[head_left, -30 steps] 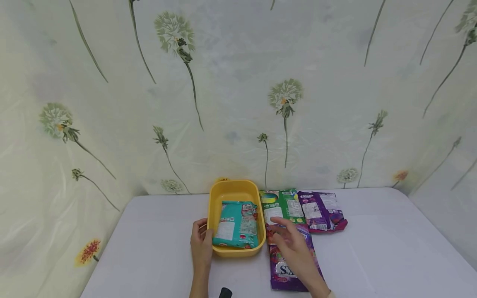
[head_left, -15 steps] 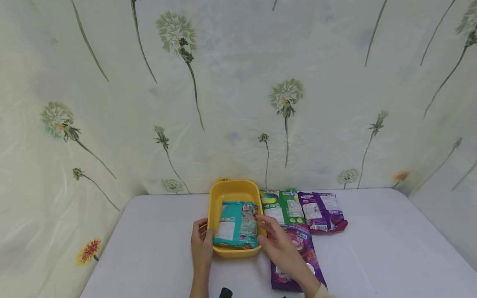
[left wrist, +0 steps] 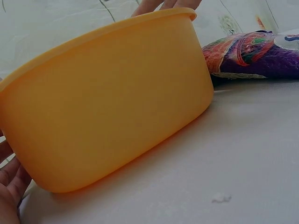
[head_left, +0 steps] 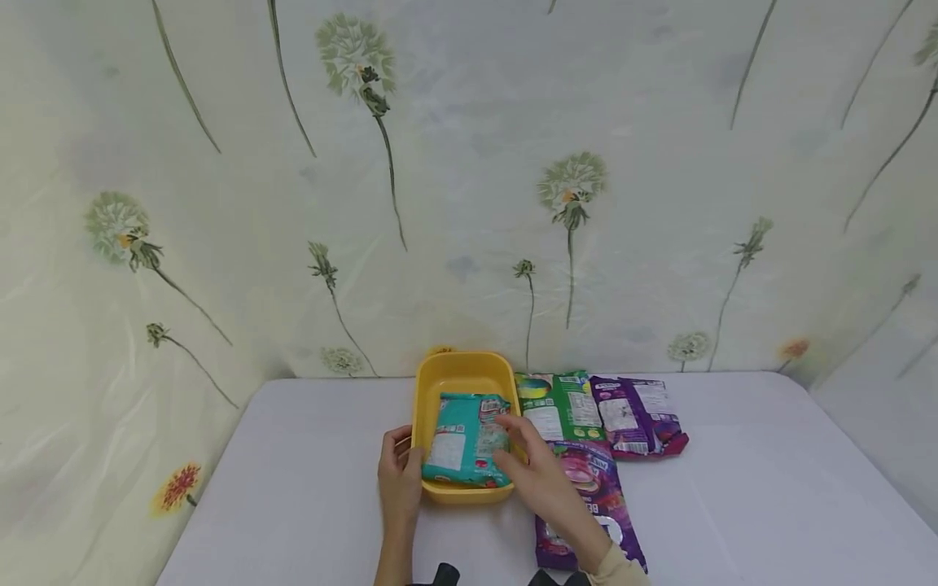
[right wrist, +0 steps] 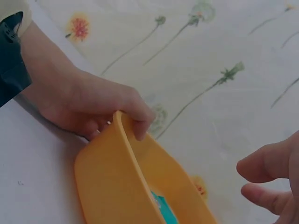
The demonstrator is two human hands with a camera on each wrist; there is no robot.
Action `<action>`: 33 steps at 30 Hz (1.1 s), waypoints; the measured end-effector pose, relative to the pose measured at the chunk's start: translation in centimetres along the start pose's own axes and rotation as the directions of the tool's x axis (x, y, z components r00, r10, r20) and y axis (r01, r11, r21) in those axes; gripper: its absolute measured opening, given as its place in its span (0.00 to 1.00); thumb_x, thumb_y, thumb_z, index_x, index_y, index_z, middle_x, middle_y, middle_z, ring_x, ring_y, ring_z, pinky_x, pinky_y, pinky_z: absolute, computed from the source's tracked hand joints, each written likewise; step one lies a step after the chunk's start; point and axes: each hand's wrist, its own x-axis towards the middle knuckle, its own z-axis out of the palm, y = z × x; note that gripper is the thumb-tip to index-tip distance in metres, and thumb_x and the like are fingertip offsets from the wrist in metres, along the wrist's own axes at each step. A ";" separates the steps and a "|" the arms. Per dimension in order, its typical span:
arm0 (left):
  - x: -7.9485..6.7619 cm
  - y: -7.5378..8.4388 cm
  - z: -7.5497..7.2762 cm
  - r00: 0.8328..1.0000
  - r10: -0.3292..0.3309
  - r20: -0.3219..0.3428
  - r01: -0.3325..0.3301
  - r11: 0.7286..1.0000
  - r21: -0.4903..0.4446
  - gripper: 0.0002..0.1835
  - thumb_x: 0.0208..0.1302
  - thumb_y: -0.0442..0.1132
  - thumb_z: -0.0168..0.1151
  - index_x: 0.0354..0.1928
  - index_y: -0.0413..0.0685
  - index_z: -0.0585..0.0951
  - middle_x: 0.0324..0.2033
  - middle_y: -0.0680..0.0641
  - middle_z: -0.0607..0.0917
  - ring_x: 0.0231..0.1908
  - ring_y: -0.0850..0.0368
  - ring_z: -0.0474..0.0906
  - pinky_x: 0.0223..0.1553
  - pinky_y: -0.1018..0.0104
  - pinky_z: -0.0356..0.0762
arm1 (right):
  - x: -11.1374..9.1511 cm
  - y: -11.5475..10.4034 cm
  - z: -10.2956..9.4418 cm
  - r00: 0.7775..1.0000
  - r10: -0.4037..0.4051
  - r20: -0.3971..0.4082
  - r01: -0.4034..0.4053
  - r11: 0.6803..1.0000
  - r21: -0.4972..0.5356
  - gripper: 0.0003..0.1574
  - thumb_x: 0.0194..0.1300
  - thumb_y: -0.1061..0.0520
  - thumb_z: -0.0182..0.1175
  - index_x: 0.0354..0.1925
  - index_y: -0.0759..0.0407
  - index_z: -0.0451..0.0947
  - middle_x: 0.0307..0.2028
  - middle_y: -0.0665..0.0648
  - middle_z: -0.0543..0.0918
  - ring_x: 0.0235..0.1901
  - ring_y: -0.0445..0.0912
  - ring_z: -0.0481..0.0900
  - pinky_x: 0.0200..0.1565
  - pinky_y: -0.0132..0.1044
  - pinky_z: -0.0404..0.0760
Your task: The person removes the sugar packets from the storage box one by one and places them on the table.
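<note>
A yellow plastic basin stands on the table with a teal printed packet lying inside. My left hand grips the basin's left side; in the right wrist view its thumb hooks over the rim. Over the right rim reaches my right hand, its fingertips above or at the packet's right part. In the right wrist view the thumb and finger of that hand are apart with nothing between them. Whether they touch the packet, I cannot tell.
Right of the basin lie a green packet, a purple packet and a longer purple-red packet, partly behind my right forearm. A flower-printed sheet hangs behind the white table. Dark objects show at the bottom edge.
My right hand has moved left from above the long purple packet to over the basin's right rim. The left hand keeps its hold, and the head view has shifted slightly.
</note>
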 end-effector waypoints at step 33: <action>1.1 -2.9 0.4 1.000 0.014 -0.010 -0.014 1.000 -0.004 0.17 0.60 0.31 0.56 0.52 0.47 0.75 0.51 0.45 0.80 0.51 0.50 0.78 0.48 0.79 0.73 | 2.5 -0.1 1.8 0.991 0.133 0.012 -0.133 0.991 0.027 0.26 0.67 0.49 0.53 0.63 0.45 0.64 0.68 0.61 0.61 0.66 0.60 0.59 0.64 0.65 0.59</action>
